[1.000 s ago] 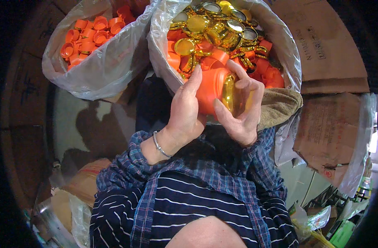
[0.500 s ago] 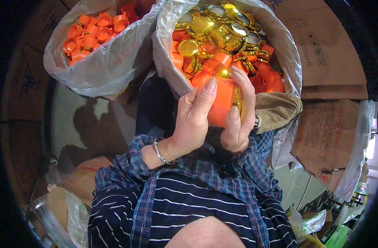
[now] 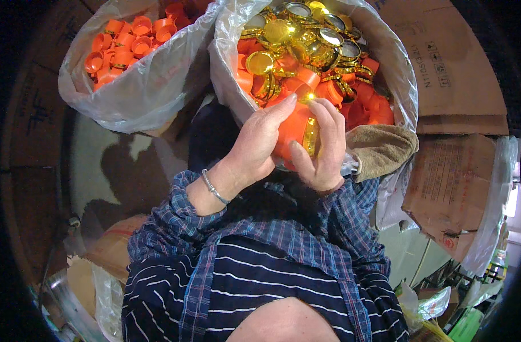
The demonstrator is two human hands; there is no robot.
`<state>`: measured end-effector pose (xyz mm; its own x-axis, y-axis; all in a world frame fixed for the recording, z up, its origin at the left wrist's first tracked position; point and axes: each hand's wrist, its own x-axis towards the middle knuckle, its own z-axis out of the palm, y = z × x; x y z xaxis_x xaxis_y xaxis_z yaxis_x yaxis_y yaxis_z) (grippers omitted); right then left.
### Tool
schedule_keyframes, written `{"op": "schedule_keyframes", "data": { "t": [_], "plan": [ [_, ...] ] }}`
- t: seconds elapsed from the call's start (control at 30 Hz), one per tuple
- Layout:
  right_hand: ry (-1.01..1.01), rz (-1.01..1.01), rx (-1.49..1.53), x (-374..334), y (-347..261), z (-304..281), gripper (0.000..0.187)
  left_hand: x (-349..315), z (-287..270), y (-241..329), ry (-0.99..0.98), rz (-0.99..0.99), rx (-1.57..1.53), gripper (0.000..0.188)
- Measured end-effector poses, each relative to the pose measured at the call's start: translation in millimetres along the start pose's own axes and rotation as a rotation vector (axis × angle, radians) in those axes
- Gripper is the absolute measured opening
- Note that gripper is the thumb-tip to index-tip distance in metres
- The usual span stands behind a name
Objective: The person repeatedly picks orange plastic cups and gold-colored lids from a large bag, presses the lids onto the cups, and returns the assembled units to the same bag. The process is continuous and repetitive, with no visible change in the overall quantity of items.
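My left hand point(image 3: 254, 142) is closed around an orange plastic cap point(image 3: 290, 132), its thumb along the upper side. A shiny gold lid point(image 3: 311, 137) sits against the cap's right side. My right hand point(image 3: 327, 151) is closed on this lid, fingers bent over the top and thumb below. How far the lid fits over the cap is hidden by my fingers. Just beyond my hands stands a large bag-lined container point(image 3: 407, 85) with loose gold lids point(image 3: 278, 32) heaped over orange caps point(image 3: 370, 105).
At the far left, another plastic-lined container point(image 3: 129, 105) holds orange cups point(image 3: 122, 41). A brown cloth point(image 3: 385, 149) hangs over the near right rim of the large container. Cardboard boxes point(image 3: 451, 191) stand at the right, and a torn carton point(image 3: 81, 279) is at the lower left.
Both hands have shifted slightly left with the cap and lid. My right fingers have bent further over the lid, and my left thumb has moved up along the cap.
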<state>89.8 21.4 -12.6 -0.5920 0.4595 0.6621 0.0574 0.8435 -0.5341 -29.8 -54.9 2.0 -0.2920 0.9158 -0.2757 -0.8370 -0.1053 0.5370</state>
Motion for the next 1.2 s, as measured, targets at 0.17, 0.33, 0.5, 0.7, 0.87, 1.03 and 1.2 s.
{"op": "schedule_keyframes", "data": {
  "t": [0.17,0.33,0.5,0.7,0.87,1.03,1.2],
  "plan": [
    [0.250,0.816,1.355,3,5,0,0.044,-5,-17,-12,-0.291,0.955,1.328,0.053],
    [0.217,0.614,0.581,-3,0,15,0.038,-12,-9,-33,-0.097,0.702,0.800,0.042],
    [0.166,-0.052,-0.101,2,10,4,0.057,4,2,-8,-0.020,0.185,0.094,0.038],
    [0.205,0.535,0.607,8,11,3,0.041,-5,5,-17,-0.165,0.491,0.461,0.042],
    [0.291,0.506,0.315,8,-5,15,0.034,-4,5,-31,-0.037,0.362,0.428,0.046],
    [0.038,-0.227,-0.137,15,1,-11,0.053,4,-13,-15,-0.217,-0.055,-0.194,0.048],
    [-0.350,-0.470,-0.052,2,-10,-19,0.055,-25,-39,-7,0.046,-0.418,-0.155,0.053]
  ]
}}
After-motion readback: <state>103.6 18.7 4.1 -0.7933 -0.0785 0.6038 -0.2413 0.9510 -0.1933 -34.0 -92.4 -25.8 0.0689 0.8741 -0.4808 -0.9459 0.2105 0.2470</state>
